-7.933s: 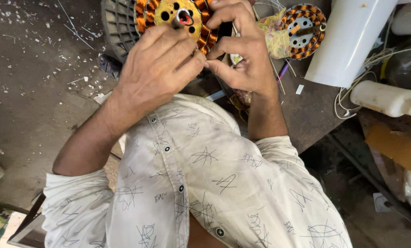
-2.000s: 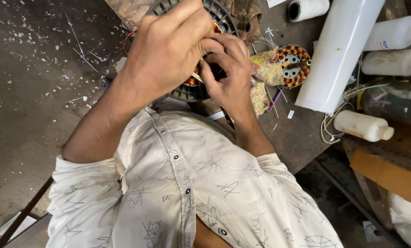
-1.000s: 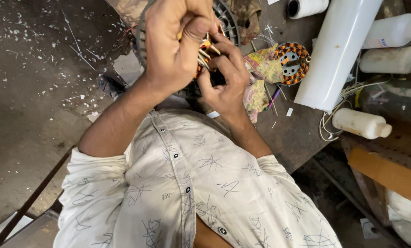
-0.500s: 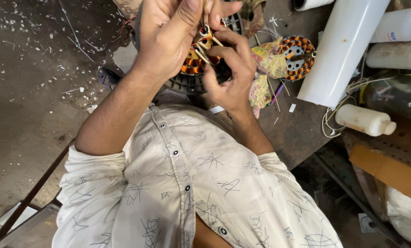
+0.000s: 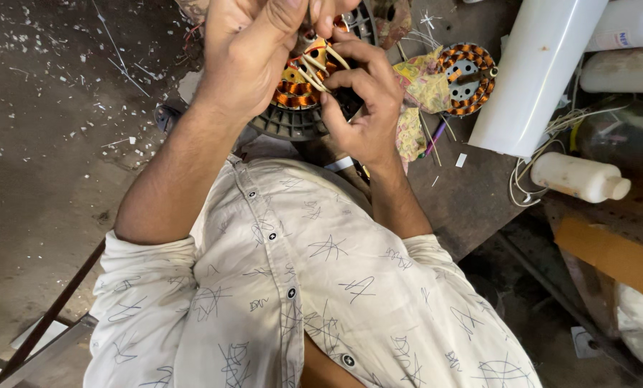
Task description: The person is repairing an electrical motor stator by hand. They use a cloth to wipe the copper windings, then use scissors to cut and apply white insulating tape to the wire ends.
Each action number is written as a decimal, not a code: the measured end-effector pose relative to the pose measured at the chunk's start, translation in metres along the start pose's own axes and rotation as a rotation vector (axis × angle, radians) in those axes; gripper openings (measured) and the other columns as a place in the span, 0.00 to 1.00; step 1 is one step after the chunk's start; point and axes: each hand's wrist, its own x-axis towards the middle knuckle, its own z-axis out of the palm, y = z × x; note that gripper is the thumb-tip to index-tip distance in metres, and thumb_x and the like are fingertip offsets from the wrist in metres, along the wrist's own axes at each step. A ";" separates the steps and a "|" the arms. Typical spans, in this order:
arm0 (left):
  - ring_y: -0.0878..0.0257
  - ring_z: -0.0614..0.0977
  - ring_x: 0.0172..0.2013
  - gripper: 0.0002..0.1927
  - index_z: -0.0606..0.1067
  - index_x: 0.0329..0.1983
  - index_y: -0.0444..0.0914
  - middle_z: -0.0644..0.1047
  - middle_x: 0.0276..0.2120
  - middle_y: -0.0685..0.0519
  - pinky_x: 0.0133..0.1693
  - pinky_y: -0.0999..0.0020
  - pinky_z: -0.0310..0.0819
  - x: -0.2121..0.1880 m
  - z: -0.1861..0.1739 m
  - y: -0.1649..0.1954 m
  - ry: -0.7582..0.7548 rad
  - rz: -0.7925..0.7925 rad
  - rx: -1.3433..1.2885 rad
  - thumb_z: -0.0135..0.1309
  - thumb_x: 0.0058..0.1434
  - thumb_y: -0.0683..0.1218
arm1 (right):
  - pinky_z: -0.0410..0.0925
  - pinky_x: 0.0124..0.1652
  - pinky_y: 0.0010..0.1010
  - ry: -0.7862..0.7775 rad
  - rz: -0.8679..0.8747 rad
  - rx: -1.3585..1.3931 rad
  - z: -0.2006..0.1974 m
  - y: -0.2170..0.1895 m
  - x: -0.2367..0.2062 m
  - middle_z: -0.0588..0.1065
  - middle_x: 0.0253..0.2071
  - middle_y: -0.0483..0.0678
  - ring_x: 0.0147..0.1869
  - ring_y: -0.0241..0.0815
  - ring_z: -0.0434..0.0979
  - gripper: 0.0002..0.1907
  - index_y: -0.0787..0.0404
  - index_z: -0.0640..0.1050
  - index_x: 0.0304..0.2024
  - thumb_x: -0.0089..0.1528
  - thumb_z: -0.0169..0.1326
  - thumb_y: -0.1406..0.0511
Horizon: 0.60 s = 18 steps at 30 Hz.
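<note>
Copper coils fill the middle of the head view: a round motor stator with orange-brown copper windings (image 5: 296, 82) sits on a dark ribbed circular housing (image 5: 285, 126), held up between both hands above the worn dark workbench (image 5: 472, 201). The left hand (image 5: 253, 50) is clenched over the top of the stator, thumb and fingers pinched on a bundle of pale cream insulating sleeves (image 5: 318, 68) that fan out from the winding. The right hand (image 5: 361, 108) cups the stator from the other side, fingers curled against the housing's edge and the sleeves' loose ends. As a judgement, the coils look fully wound, and the work stands at dressing the lead ends; several sleeves stick out untucked, so tidying and tying them appears to remain (how many are already seated under the left hand cannot be told). Just beside the right hand lies a crumpled yellow patterned cloth (image 5: 422, 86), and beyond it a second copper-wound stator with a grey metal centre (image 5: 466, 77) rests flat on the bench, apart from the hands. A large white plastic tube (image 5: 530, 79) leans across the upper right, a small white plastic bottle (image 5: 576, 177) lies on its side near loose pale wire (image 5: 522, 190), and wire clippings speckle the grey concrete floor (image 5: 48, 144).
</note>
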 end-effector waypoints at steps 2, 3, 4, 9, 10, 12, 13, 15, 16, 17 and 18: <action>0.65 0.80 0.44 0.13 0.75 0.44 0.32 0.78 0.39 0.52 0.51 0.69 0.75 -0.003 0.001 0.004 0.044 -0.046 0.073 0.51 0.79 0.48 | 0.68 0.67 0.41 -0.007 0.021 0.062 0.000 0.002 0.000 0.74 0.57 0.56 0.69 0.54 0.74 0.05 0.68 0.79 0.36 0.57 0.61 0.75; 0.66 0.80 0.44 0.12 0.75 0.45 0.32 0.79 0.40 0.53 0.49 0.70 0.74 -0.005 0.001 0.006 0.080 -0.062 0.159 0.52 0.78 0.48 | 0.67 0.68 0.42 -0.011 0.029 0.093 -0.001 0.003 0.000 0.74 0.57 0.56 0.69 0.54 0.73 0.04 0.68 0.79 0.35 0.57 0.60 0.76; 0.67 0.79 0.43 0.12 0.75 0.45 0.32 0.79 0.41 0.54 0.47 0.72 0.74 -0.007 0.000 0.008 0.116 -0.080 0.244 0.52 0.76 0.48 | 0.67 0.68 0.42 -0.019 0.033 0.102 -0.001 0.004 0.000 0.73 0.57 0.56 0.69 0.54 0.73 0.04 0.68 0.79 0.35 0.57 0.60 0.76; 0.72 0.78 0.41 0.09 0.75 0.50 0.33 0.78 0.41 0.58 0.47 0.75 0.74 -0.015 -0.005 0.016 0.116 -0.016 0.282 0.56 0.79 0.45 | 0.65 0.69 0.44 -0.071 0.031 0.108 -0.002 0.007 -0.001 0.70 0.56 0.57 0.73 0.55 0.70 0.04 0.68 0.77 0.33 0.55 0.58 0.75; 0.72 0.78 0.41 0.08 0.75 0.51 0.33 0.78 0.41 0.58 0.47 0.75 0.73 -0.016 -0.006 0.017 0.121 -0.008 0.298 0.56 0.79 0.44 | 0.65 0.68 0.44 -0.074 0.032 0.114 -0.002 0.007 -0.001 0.70 0.56 0.57 0.72 0.55 0.70 0.04 0.68 0.77 0.33 0.54 0.57 0.75; 0.72 0.78 0.43 0.07 0.74 0.52 0.32 0.78 0.42 0.58 0.50 0.74 0.73 -0.018 -0.009 0.017 0.117 0.028 0.335 0.56 0.80 0.43 | 0.65 0.68 0.44 -0.080 0.030 0.124 -0.002 0.008 0.000 0.70 0.56 0.57 0.70 0.54 0.70 0.04 0.68 0.76 0.32 0.54 0.56 0.74; 0.72 0.78 0.44 0.07 0.74 0.52 0.32 0.78 0.42 0.58 0.50 0.74 0.73 -0.018 -0.010 0.016 0.118 0.040 0.347 0.56 0.80 0.42 | 0.65 0.68 0.44 -0.086 0.018 0.128 -0.002 0.009 0.000 0.70 0.55 0.57 0.70 0.55 0.70 0.04 0.68 0.75 0.32 0.53 0.56 0.73; 0.72 0.78 0.44 0.06 0.74 0.51 0.32 0.78 0.42 0.58 0.51 0.73 0.73 -0.018 -0.013 0.014 0.132 0.049 0.363 0.57 0.80 0.41 | 0.65 0.67 0.44 -0.098 -0.006 0.133 -0.002 0.009 0.001 0.69 0.54 0.58 0.70 0.56 0.69 0.05 0.68 0.74 0.31 0.52 0.55 0.72; 0.71 0.78 0.44 0.06 0.74 0.51 0.32 0.78 0.42 0.58 0.51 0.73 0.73 -0.019 -0.014 0.013 0.141 0.049 0.373 0.57 0.79 0.41 | 0.64 0.67 0.44 -0.099 -0.003 0.137 -0.003 0.010 0.001 0.69 0.54 0.58 0.71 0.57 0.69 0.05 0.68 0.73 0.31 0.52 0.54 0.72; 0.71 0.78 0.44 0.06 0.74 0.51 0.32 0.78 0.42 0.58 0.51 0.73 0.73 -0.020 -0.015 0.012 0.149 0.049 0.383 0.57 0.79 0.40 | 0.64 0.68 0.44 -0.100 0.004 0.140 -0.003 0.010 0.001 0.69 0.54 0.58 0.71 0.57 0.69 0.05 0.68 0.73 0.30 0.52 0.53 0.72; 0.71 0.78 0.44 0.05 0.74 0.51 0.32 0.78 0.42 0.58 0.51 0.73 0.73 -0.020 -0.016 0.012 0.154 0.053 0.399 0.57 0.79 0.40 | 0.64 0.68 0.45 -0.101 0.009 0.143 -0.004 0.011 0.001 0.69 0.54 0.58 0.71 0.57 0.69 0.05 0.68 0.73 0.30 0.52 0.53 0.72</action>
